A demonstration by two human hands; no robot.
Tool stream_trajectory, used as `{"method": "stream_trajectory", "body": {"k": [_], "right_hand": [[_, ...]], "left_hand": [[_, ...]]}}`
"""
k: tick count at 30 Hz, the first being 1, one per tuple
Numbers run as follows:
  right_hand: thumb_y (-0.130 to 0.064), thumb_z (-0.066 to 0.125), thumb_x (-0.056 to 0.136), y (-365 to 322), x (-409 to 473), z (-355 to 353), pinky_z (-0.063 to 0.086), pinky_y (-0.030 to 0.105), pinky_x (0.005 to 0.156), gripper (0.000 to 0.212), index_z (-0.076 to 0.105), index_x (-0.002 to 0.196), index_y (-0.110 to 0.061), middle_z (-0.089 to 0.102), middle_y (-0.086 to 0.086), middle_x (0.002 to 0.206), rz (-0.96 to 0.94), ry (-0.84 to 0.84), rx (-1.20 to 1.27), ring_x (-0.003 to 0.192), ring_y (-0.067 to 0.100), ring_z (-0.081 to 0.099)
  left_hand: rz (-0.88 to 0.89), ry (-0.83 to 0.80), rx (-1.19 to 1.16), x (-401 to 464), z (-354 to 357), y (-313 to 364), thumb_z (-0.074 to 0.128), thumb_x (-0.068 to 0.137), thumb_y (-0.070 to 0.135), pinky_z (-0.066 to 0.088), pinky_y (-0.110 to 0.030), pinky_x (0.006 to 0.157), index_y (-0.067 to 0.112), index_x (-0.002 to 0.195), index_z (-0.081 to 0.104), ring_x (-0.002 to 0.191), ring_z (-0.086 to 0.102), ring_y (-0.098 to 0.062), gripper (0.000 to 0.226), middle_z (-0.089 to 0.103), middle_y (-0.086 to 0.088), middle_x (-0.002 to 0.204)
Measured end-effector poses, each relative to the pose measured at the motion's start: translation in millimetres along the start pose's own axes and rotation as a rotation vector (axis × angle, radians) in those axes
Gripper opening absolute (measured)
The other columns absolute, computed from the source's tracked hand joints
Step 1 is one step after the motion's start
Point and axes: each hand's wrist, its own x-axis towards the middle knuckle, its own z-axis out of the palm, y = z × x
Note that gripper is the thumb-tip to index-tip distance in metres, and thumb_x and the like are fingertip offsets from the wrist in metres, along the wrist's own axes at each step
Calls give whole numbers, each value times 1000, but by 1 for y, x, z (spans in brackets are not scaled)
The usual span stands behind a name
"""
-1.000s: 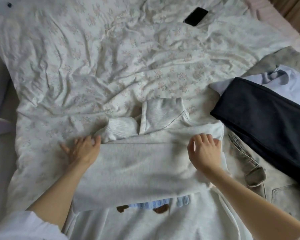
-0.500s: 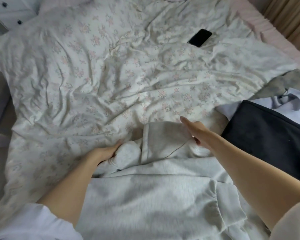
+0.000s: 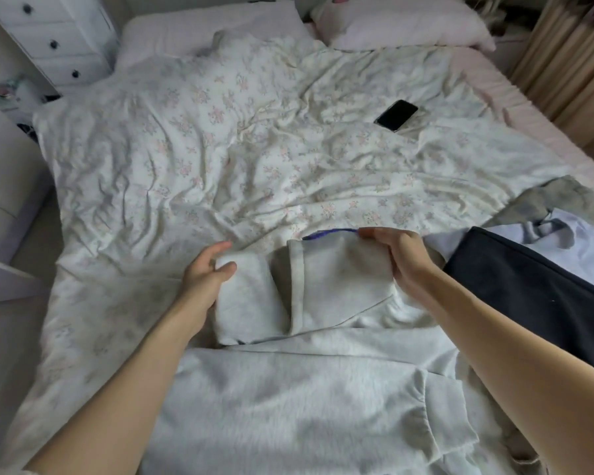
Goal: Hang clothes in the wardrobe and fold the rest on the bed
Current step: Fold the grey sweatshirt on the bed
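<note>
Watching from the head camera, I log a pale grey hoodie (image 3: 309, 389) spread on the bed (image 3: 192, 159), body nearest the wearer, hood (image 3: 336, 286) pointing up the bed. One cuffed sleeve (image 3: 443, 416) lies folded across the body at lower right.

Left hand (image 3: 206, 279): fingers and thumb curled round a bunched, padded fold of the hoodie's fabric just left of the hood, gripping it. Right hand (image 3: 398, 255): fingertips pinching the hood's far edge, where a thin strip of blue trim (image 3: 330, 232) shows; the rest of the hand curls over the hood's right side. The hood's ribbed opening band runs down between the two hands.

Right of the hoodie, touching or nearly so, a dark navy folded garment (image 3: 528, 296) lies on a pale lilac garment (image 3: 570, 245); a grey-green piece of cloth (image 3: 542, 204) sits beyond them. I cannot tell what kinds of clothes these are.

Floral duvet, heavily creased. A black phone (image 3: 396, 115) lies face up on it, well apart from the hoodie, toward the pillows (image 3: 402, 25). White drawer unit (image 3: 54, 36) at upper left beside the bed; beige curtain (image 3: 570, 63) at upper right.
</note>
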Motion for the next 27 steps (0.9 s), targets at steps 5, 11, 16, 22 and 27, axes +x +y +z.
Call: {"method": "stream_trajectory", "body": {"k": [5,11,16,22,27], "right_hand": [[-38,74,70,-25,-21,1,46,45,98,57,57,118,-13,64,11,115,-2,-127,40,106,26,61],[-31,71,80,-41,-58,-12,56,44,81,29,71,86,-2,71,18,87,82,-235,-323,78,32,67],[-11,50,94,-50,-83,-9,47,31,65,22,61,77,-18,62,8,81,-149,-170,-294,74,22,56],[8,38,85,-56,-120,-26,39,23,59,31,51,72,-17,53,1,68,-248,-136,-194,64,13,49],[10,42,88,5,-165,-49,40,8,65,24,56,86,-9,57,-6,78,-325,-176,-330,74,5,51]], "left_hand": [[-182,-265,-402,-18,-6,37,81,60,45,33,-40,109,14,130,52,124,51,-23,82,58,-8,130],[-378,-328,-315,-62,-13,62,62,85,33,54,-33,82,3,118,63,94,68,-24,44,68,-15,109],[-77,-102,-277,-83,-18,75,56,90,5,43,-41,102,2,122,56,110,59,-30,33,64,-15,113],[266,-30,9,-121,-23,90,50,81,-16,45,-27,78,18,87,62,87,58,-17,37,64,-1,88],[574,-29,636,-166,-40,23,54,79,-11,37,-22,61,3,88,60,85,54,-23,18,55,-3,86]]}}
